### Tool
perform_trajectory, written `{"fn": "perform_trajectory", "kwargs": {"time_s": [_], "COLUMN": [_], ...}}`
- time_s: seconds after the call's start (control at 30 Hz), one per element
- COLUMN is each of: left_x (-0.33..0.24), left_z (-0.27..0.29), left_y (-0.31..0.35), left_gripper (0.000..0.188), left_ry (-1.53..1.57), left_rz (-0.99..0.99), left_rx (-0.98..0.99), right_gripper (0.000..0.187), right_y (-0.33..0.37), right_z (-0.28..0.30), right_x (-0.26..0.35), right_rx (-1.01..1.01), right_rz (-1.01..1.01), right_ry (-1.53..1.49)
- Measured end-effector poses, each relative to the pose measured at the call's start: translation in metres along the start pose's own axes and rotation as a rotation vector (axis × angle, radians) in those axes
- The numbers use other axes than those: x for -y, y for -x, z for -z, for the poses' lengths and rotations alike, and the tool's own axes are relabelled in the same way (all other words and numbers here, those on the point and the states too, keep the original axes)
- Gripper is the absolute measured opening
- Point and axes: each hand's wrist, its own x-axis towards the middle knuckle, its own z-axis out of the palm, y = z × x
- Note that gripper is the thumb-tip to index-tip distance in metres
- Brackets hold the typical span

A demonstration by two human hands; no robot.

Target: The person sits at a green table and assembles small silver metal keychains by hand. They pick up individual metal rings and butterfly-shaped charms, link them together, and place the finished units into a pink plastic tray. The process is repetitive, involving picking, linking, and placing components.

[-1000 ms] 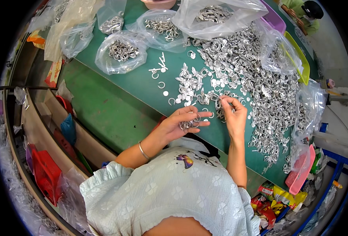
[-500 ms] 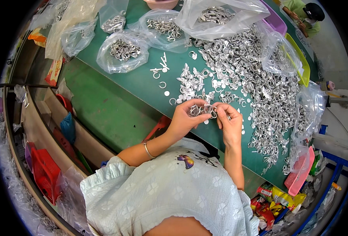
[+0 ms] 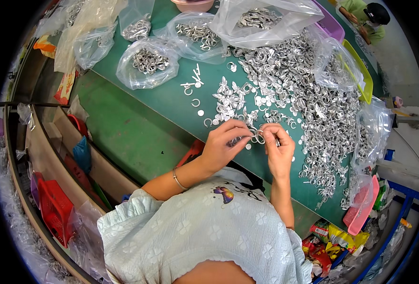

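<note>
Silver metal rings [image 3: 257, 137] bridge the gap between my two hands, just above the near edge of the green table [image 3: 160, 106]. My left hand [image 3: 220, 146] has its fingers closed around several rings, partly hidden in the palm, and pinches one at its fingertips. With thumb and forefinger, my right hand [image 3: 279, 154] grips the other side of the rings; more metal shows behind its fingers. Just beyond my hands lies a small heap of leaf-shaped silver pieces [image 3: 228, 100]. A large pile of silver rings [image 3: 325, 123] spreads to the right.
Clear plastic bags of silver parts [image 3: 148, 64] stand at the far left of the table. Loose open rings [image 3: 196, 102] lie near its edge. A pink basket [image 3: 361, 206] is at the right. A red basket [image 3: 55, 210] sits low on the left. Another person [image 3: 368, 21] works at far right.
My left fingers have curled further over the rings, hiding more of them. My right hand has shifted slightly right, and the rings between the fingertips are more exposed.
</note>
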Motion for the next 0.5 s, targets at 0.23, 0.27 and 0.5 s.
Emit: {"fn": "perform_trajectory", "kwargs": {"time_s": [0.23,0.27,0.5], "left_x": [0.008,0.010,0.009], "left_z": [0.019,0.022,0.032], "left_y": [-0.010,-0.013,-0.022], "left_gripper": [0.014,0.013,0.005], "left_ry": [0.216,0.263,0.778], "left_rz": [-0.021,-0.028,0.394], "left_rx": [0.272,0.325,0.561], "right_gripper": [0.012,0.012,0.010], "right_y": [-0.013,-0.016,-0.028], "right_z": [0.016,0.018,0.021], "right_x": [0.020,0.023,0.033], "right_rx": [0.246,0.299,0.519], "right_rz": [-0.058,-0.062,-0.032], "right_ry": [0.046,0.048,-0.016]}}
